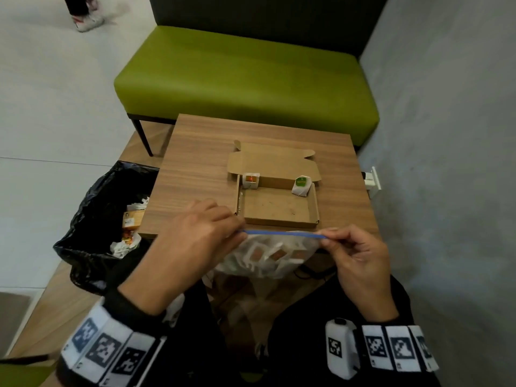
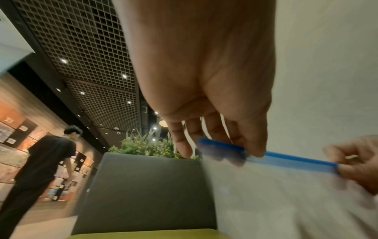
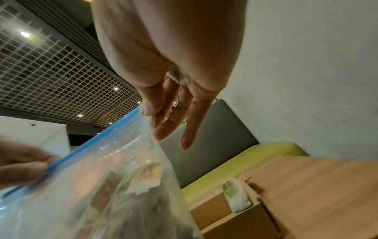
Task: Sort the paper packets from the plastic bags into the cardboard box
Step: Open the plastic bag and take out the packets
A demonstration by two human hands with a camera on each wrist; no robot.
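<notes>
A clear plastic bag (image 1: 268,255) with a blue zip strip (image 1: 282,233) hangs in front of the table's near edge, full of several paper packets (image 3: 146,177). My left hand (image 1: 195,233) pinches the strip's left end (image 2: 220,146). My right hand (image 1: 354,252) pinches its right end (image 3: 135,115), so the strip is stretched between them. The open cardboard box (image 1: 276,216) lies on the table just beyond. An orange-labelled packet (image 1: 250,180) stands in its back left corner and a green-labelled packet (image 1: 301,185) in its back right corner (image 3: 235,195).
The small wooden table (image 1: 201,169) stands before a green bench (image 1: 245,76); a grey wall (image 1: 446,135) is on the right. A black rubbish bag (image 1: 95,219) with wrappers sits left of the table. A person in black (image 2: 47,163) stands far off.
</notes>
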